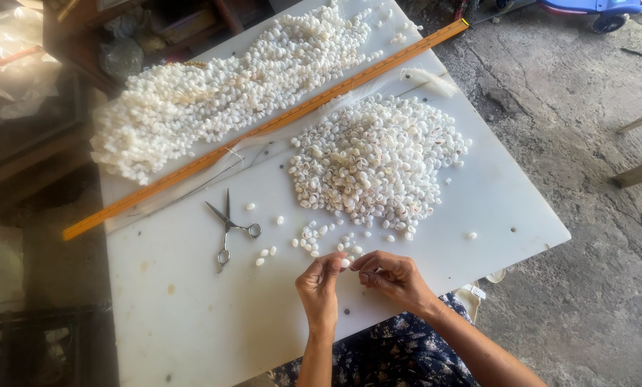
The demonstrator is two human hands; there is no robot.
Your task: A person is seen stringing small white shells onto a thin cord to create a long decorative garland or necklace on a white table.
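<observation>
My left hand and my right hand meet above the near edge of a white table. Together their fingertips pinch one small white shell. A few loose shells lie just beyond the hands. Further back sits a big loose heap of white shells. Behind a long orange ruler lies a mass of strung white shells. Whether a thread runs through the held shell I cannot tell.
Steel scissors lie open to the left of the hands. A single shell rests near the right table edge. Grey concrete floor is to the right, dark shelving and plastic bags to the left. A blue wheeled toy stands far back.
</observation>
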